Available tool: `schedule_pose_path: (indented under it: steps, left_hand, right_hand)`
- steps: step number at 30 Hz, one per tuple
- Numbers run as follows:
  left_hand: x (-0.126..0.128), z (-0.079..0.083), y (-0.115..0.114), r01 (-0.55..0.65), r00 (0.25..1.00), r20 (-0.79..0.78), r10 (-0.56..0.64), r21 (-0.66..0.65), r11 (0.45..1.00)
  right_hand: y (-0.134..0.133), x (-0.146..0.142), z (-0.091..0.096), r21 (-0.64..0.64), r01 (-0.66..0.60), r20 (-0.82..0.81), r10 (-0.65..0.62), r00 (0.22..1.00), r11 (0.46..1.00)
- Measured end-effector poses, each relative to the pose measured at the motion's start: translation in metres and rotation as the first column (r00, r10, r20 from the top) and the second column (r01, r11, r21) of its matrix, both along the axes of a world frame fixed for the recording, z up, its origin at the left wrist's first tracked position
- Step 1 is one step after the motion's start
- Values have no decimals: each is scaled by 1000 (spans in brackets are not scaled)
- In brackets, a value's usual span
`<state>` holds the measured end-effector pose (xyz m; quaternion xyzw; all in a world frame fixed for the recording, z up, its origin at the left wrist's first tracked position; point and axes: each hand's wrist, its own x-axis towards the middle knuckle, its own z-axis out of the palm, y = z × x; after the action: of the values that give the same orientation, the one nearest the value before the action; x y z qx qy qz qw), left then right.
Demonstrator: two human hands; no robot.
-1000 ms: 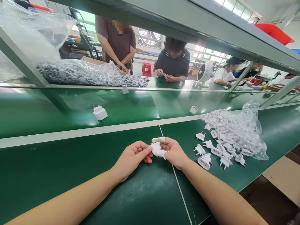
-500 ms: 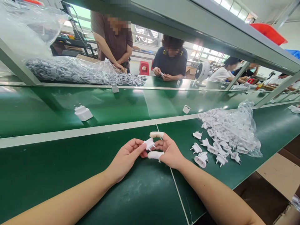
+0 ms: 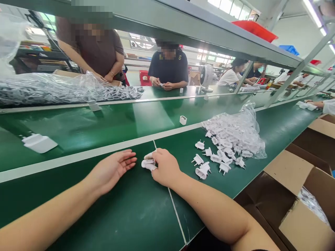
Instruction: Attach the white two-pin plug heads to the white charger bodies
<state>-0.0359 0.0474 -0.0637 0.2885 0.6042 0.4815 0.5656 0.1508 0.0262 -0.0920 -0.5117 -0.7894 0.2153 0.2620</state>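
My right hand (image 3: 164, 166) rests on the green bench, fingers curled round a small white plug part (image 3: 147, 163); two of its fingers wear white finger cots. Just left of it lies my left hand (image 3: 113, 170), palm up, fingers spread and holding nothing. To the right, loose white plug parts (image 3: 206, 164) lie on the bench beside a clear plastic bag of more plug parts (image 3: 232, 134).
A white charger (image 3: 39, 143) and a small white cap (image 3: 183, 120) ride the green conveyor belt (image 3: 104, 122). A long bag of grey parts (image 3: 60, 90) lies at the far side, where several people work. An open cardboard box (image 3: 300, 195) stands at my right.
My left hand has let go of the plug part and opened flat on the bench. My right hand has turned over and lowered with the part. The view has swung right; the charger sits further left.
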Motion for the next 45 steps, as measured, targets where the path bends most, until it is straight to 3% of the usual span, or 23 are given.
schedule_pose_path:
  steps: [3,5,8,12,17,21,23,24,25,27,28,30,33,37,40,45]
  left_hand:
    - [10,12,45,37,994,-106,-29,74,997]
    - [26,17,78,95,978,-200,-67,137,986]
    - [63,18,122,208,926,-348,-143,157,966]
    - [120,8,167,306,844,-492,-214,114,945]
    - [168,-8,195,319,762,-615,-203,83,944]
    - [164,-9,195,342,759,-614,-219,89,935]
    - [144,-6,188,343,788,-584,-196,151,927]
    - [130,-4,182,336,806,-564,-179,189,923]
    - [113,-3,174,329,826,-539,-166,222,918]
    - [77,-2,150,317,862,-482,-160,265,911]
    - [59,-2,134,312,876,-454,-164,273,910]
    - [25,-6,94,296,896,-410,-169,268,917]
    - [-11,-16,26,268,913,-369,-176,217,939]
    - [-26,-32,-44,390,869,-394,-299,175,904]
    - [-23,-44,-68,498,804,-471,-363,201,843]
    - [-19,-53,-77,652,679,-617,-398,257,714]
  right_hand:
    - [-1,2,9,57,1,164,-11,986,998]
    - [-2,3,14,23,-1,255,-5,967,1000]
    - [-1,3,17,-70,-9,351,33,936,998]
    - [-1,2,18,-80,-34,364,61,930,996]
    - [0,2,12,-38,-44,354,55,934,998]
    - [10,7,4,8,15,232,-16,973,1000]
    - [20,9,1,18,133,-33,-132,991,991]
    - [25,10,0,-31,189,-227,-191,955,982]
    - [30,11,-2,-141,207,-429,-248,869,968]
    - [39,11,-3,-388,90,-707,-359,609,917]
    - [41,10,-3,-459,5,-767,-399,502,888]
    - [43,11,-2,-504,-110,-811,-426,402,857]
    - [39,14,0,-502,-177,-825,-407,393,846]
    - [30,16,4,-518,-237,-822,-402,404,822]
    - [22,15,8,-502,-288,-824,-349,447,816]
    - [12,13,13,-420,-341,-815,-184,550,841]
